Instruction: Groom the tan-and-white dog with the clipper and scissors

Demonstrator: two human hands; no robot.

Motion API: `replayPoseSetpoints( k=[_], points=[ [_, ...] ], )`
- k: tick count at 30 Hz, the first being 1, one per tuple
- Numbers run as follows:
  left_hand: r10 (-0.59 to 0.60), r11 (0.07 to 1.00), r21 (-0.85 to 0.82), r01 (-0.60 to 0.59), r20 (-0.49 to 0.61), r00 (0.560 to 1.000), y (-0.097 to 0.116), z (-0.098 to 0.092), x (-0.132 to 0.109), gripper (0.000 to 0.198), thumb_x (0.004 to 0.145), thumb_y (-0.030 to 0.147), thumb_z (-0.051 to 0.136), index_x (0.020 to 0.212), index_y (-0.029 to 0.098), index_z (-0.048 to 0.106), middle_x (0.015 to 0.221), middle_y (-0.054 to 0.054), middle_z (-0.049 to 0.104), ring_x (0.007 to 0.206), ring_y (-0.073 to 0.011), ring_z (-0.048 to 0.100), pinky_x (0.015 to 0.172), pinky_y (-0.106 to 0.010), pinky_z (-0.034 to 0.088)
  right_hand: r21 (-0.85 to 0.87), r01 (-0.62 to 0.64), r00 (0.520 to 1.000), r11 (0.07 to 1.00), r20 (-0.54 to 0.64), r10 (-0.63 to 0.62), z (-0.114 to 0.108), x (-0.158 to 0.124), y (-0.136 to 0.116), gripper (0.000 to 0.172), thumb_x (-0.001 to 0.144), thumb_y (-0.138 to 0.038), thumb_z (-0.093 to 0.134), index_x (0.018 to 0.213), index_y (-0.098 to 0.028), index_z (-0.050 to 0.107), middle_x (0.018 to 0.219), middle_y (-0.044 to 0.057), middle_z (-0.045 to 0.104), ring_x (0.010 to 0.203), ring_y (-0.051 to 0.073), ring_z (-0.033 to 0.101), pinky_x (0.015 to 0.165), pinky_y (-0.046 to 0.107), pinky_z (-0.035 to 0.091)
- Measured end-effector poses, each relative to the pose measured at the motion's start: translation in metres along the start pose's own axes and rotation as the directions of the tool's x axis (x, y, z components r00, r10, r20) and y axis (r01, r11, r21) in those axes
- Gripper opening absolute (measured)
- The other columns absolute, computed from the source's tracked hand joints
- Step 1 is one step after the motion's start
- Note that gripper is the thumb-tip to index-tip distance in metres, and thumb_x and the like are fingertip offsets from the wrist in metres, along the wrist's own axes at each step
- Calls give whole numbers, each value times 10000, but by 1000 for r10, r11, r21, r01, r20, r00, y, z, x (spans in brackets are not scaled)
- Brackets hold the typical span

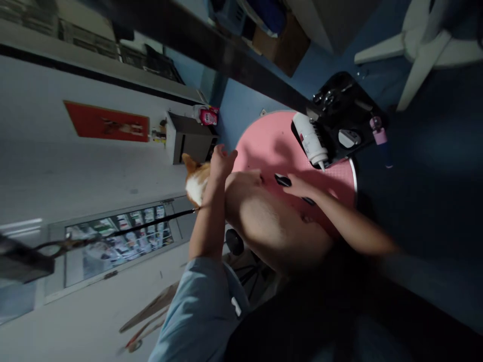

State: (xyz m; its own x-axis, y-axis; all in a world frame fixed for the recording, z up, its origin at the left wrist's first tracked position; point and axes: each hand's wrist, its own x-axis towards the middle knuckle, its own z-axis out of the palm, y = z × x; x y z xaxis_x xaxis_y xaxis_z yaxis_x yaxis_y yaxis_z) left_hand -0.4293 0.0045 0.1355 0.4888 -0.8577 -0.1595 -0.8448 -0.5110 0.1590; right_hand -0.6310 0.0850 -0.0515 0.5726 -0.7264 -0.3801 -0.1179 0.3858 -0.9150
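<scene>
A dog (264, 221) with tan and white fur stands on a round pink table (260, 141); its body looks closely trimmed. Its head (196, 186) is at the left, partly hidden behind my left forearm. My left hand (223, 162) is beside the dog's neck, thumb and fingers apart, with no object visible in it. Low over the tabletop, beside the dog's legs, my right hand (300, 187) is closed around black hair clippers (283, 180). The clippers' front and rear ends stick out of my grip.
A black tray (339, 110) at the table's edge holds a white squeeze bottle (310, 138), scissors and a pink-handled tool (378, 131). A dark leash (154, 221) runs left from the dog's neck. A metal bar (226, 55) crosses above. A white chair base (422, 50) stands right.
</scene>
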Motion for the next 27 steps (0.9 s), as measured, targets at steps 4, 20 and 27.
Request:
replayPoseSetpoints(
  k=[4,20,27],
  points=[
    [485,874,-39,-484,29,874,-41,1,-111,432,940,351,618,1318,141,627,1371,-186,649,1326,-298,596,1187,-523,442,-265,-169,986,949,-44,164,-34,-72,26,177,733,-262,774,892,-191,740,830,93,780,772,265,730,630,294,483],
    [202,949,-167,-268,-329,922,-108,146,-288,463,871,432,782,1285,227,755,1420,-192,605,1221,-350,605,1005,-516,535,291,173,983,941,2,-181,-69,-156,-75,570,601,-665,914,984,-295,710,1511,106,612,932,305,796,781,484,688],
    [342,898,-257,-357,-102,934,-99,141,-284,437,968,427,689,1358,233,713,1334,-179,631,1141,-318,610,955,-456,533,382,289,946,878,-257,-199,31,-88,-95,370,720,-293,812,1071,-252,704,1046,36,789,917,207,775,883,383,670]
  ],
)
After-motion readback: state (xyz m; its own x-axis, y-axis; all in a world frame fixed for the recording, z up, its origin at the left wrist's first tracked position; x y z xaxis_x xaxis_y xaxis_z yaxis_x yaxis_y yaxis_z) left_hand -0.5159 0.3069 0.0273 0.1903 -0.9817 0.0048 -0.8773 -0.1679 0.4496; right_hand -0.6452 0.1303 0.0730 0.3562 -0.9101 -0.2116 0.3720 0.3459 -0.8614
